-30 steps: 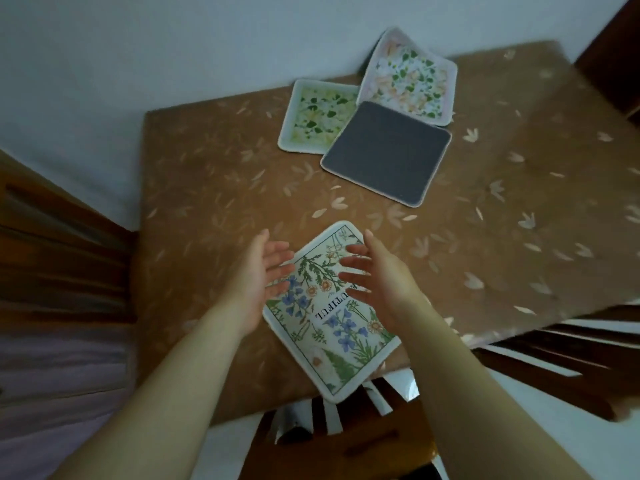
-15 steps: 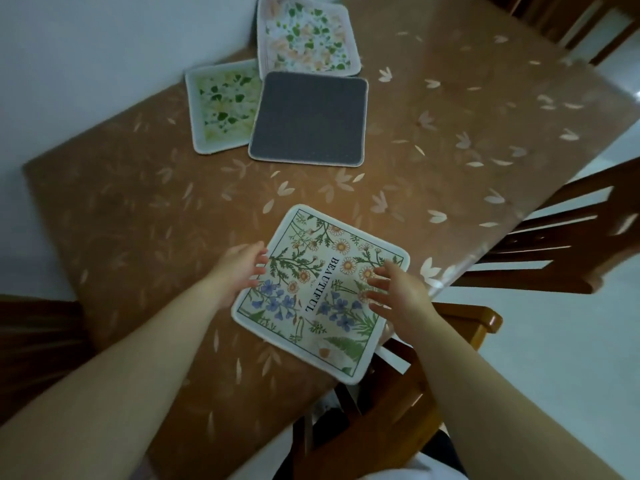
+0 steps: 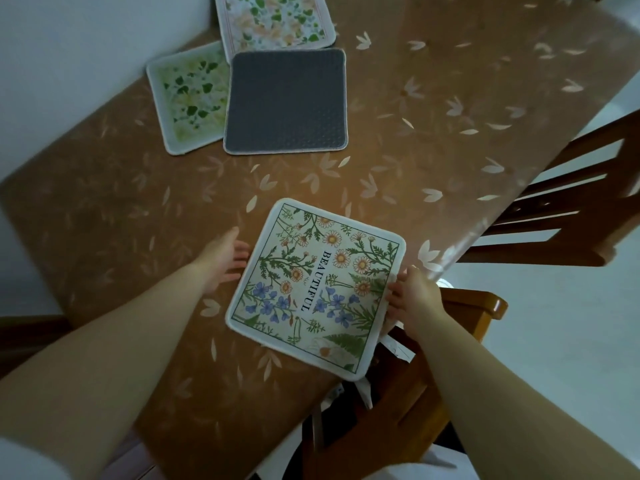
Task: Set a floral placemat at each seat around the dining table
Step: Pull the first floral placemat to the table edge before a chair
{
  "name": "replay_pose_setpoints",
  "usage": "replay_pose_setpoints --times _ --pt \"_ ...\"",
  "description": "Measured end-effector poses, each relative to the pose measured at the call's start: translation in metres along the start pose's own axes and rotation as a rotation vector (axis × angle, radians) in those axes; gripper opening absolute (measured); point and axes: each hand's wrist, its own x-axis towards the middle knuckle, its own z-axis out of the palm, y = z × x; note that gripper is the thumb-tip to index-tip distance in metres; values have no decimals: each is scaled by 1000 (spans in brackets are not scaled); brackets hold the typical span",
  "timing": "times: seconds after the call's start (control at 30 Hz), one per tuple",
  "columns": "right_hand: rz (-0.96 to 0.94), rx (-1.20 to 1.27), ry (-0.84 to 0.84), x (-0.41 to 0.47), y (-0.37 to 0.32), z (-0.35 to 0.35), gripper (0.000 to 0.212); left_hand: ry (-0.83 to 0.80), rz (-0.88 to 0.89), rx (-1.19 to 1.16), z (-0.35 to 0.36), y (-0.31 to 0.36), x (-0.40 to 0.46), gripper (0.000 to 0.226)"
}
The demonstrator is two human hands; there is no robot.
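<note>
A floral placemat (image 3: 315, 289) printed with daisies, blue flowers and the word BEAUTIFUL lies near the front edge of the brown table (image 3: 104, 220), one corner hanging over the edge. My left hand (image 3: 225, 258) rests with straight fingers against its left side. My right hand (image 3: 414, 299) touches its right edge with fingers extended. At the far side lie three more mats: a green floral one (image 3: 188, 95), a pink and green floral one (image 3: 273, 20), and one turned grey side up (image 3: 285, 102), overlapping each other.
A wooden chair (image 3: 460, 327) stands under the table edge just right of the placemat. Another dark chair (image 3: 571, 209) stands along the right side. A pale wall (image 3: 69, 46) runs along the table's left side. The floor at right is light tile.
The view swung left and closer. The placemat turned and slid a little further onto the table. Both hands dropped from hovering above it to its left and right edges.
</note>
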Motion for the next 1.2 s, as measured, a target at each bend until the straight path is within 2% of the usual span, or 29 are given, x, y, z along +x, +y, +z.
replay_pose_setpoints --times 0.2,0.33,0.47,0.57,0.67,0.77,0.83,1.03,1.2 --pt "-23 -95 76 20 1 -5 49 6 -25 -10 -1 -3 7 56" --pt "-1 -102 62 29 1 -4 46 0 -27 1 0 -5 12 58" --pt "-31 -177 47 35 0 -4 25 23 -25 17 4 -9 14 48" --pt "-99 -211 17 39 -7 -1 16 60 -31 44 3 -16 11 31" --pt "-155 -286 -7 46 -17 6 18 98 -20 69 0 -29 7 13" --pt "-223 -352 -9 51 -27 17 10 163 -34 76 0 -46 4 14" --pt "-285 -394 -19 52 -36 26 16 200 -51 78 2 -57 0 13" --pt "-511 -634 -171 45 -83 82 29 272 -173 28 17 -93 -30 8" --pt "-731 -942 -459 28 -124 150 34 106 -327 -75 43 -102 -60 9"
